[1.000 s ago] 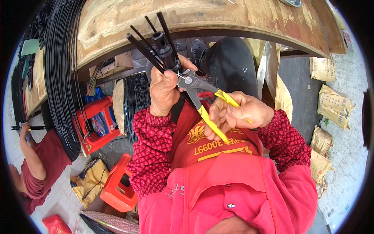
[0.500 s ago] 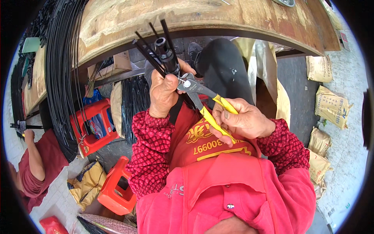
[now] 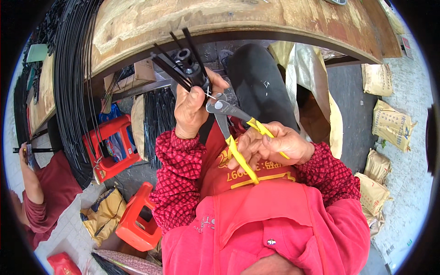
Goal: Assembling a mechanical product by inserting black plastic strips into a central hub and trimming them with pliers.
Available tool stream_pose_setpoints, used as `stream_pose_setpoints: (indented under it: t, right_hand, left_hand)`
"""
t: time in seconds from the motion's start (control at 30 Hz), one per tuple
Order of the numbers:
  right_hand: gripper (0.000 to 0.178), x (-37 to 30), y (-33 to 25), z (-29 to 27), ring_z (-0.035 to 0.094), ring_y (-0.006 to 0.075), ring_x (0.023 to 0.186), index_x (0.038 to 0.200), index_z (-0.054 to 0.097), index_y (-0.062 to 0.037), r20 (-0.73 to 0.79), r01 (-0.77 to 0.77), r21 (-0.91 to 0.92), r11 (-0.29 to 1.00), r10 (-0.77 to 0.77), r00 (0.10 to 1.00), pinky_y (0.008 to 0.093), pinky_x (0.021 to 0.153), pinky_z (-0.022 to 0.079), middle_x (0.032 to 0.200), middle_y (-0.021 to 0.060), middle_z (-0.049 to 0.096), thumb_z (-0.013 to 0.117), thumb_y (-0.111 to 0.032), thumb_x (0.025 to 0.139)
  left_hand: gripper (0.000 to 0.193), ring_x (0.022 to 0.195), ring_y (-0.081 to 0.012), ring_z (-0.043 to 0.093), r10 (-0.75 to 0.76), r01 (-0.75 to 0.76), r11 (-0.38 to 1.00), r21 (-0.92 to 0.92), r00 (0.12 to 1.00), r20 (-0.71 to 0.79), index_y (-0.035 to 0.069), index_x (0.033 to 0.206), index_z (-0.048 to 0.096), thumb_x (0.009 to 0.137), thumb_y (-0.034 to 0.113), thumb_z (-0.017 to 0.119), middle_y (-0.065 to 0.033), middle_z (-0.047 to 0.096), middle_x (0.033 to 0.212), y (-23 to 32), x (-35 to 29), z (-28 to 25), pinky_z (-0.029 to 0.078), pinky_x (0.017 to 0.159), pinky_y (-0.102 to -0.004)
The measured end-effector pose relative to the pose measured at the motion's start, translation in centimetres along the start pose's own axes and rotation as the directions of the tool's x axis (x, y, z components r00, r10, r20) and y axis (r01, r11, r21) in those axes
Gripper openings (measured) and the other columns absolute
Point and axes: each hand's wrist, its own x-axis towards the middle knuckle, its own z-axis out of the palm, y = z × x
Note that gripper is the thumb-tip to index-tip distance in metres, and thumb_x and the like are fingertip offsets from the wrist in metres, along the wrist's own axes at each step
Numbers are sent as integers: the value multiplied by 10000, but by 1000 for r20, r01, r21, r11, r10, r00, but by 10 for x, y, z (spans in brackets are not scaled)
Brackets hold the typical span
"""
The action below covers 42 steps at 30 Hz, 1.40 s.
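Observation:
My left hand [image 3: 189, 117] is closed around a black tubular hub [image 3: 194, 72] with thin black rods standing up around it, much like an umbrella's hub and ribs. A short end of pale wire [image 3: 209, 96] sticks out by my thumb. My right hand [image 3: 288, 141] grips pliers [image 3: 232, 111] with yellow handles, fingers between the handles, which are spread apart. The pliers' dark head rests against the lower end of the hub beside the wire; whether its jaws touch the wire I cannot tell.
A wooden table [image 3: 220, 20] runs across the far side, with long black rods [image 3: 71, 87] hanging over its left end. Red plastic stools [image 3: 137, 224] stand at left near another person's arm [image 3: 32, 183]. Sacks [image 3: 392, 123] line the right; an open sack [image 3: 316, 91] stands by my knee.
The pliers' handles have spread wider, and my right hand has shifted slightly left. The hub has tipped a little toward me, with the wire end showing more plainly.

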Motion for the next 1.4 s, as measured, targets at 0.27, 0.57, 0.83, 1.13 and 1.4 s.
stream_pose_setpoints:
  t: [0.27,0.57,0.83,1.13,1.4]
  right_hand:
    - [557,7,-10,8,631,320,1041,1277,434,56,32,-76,169,983,71,997,423,894,512,1201,261,575,512,-392,954]
    - [595,6,-10,9,618,333,1064,1292,417,52,18,-104,171,980,102,995,433,929,486,1218,275,561,542,-408,935]
    - [530,9,8,4,482,459,1215,1318,397,35,146,-50,297,954,6,989,537,1009,391,1292,338,476,446,-373,983]
    - [506,10,14,4,493,449,1207,1328,412,8,121,-18,299,954,-19,993,543,1037,361,1291,314,487,468,-353,978]
    - [495,9,16,13,571,358,1136,1309,405,54,28,33,359,933,-46,999,479,1009,432,1244,218,542,542,-261,953]
  left_hand:
    - [800,648,-108,514,-90,90,995,37,996,16,-73,916,612,774,713,560,-75,588,751,0,-4,-11,377,575,-232]
    - [865,681,-110,529,-118,117,988,105,993,2,-59,891,628,720,785,547,-78,600,778,-1,-6,-16,385,590,-232]
    - [845,668,-108,511,-82,81,993,87,997,10,-56,879,629,736,772,544,-60,579,766,-2,-9,-15,371,582,-233]
    - [843,700,-111,513,-56,60,996,69,997,-57,-60,910,624,751,763,538,-77,599,805,-6,-17,-15,380,614,-245]
    - [836,713,-112,538,-30,50,988,146,991,-134,-51,895,622,750,768,533,-71,596,815,-5,-23,-12,404,628,-236]
